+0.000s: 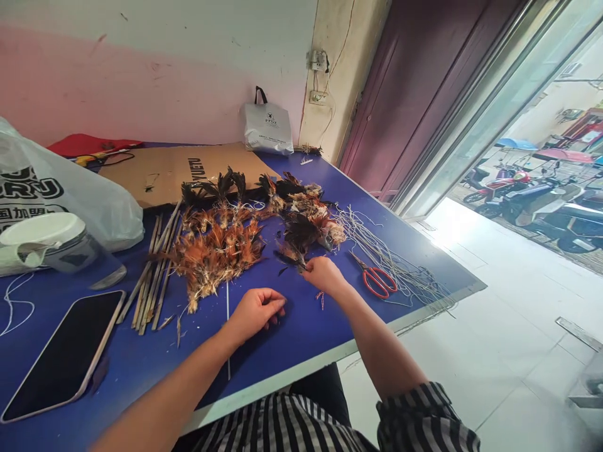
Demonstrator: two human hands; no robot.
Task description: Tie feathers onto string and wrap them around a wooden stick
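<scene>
My right hand [324,276] pinches the near end of some dark feathers [291,256] at the right-hand feather pile [301,231]. To its left, my left hand [258,312] hovers low over the blue table, fingers curled and thumb against them. Anything inside that hand is hidden. Beyond it spreads a bundle of orange-brown feathers [221,248], with black feathers [230,184] standing along its far side. Red-handled scissors [379,282] lie right of my right hand, beside a tangle of pale strings [391,263].
Thin wooden sticks [153,282] lie left of the feathers. A phone [66,355], a lidded plastic tub [51,242] and a white plastic bag [94,194] occupy the left. Behind are a flat cardboard sheet [160,164] and a silver bag [269,129]. The table edge [277,376] runs before me.
</scene>
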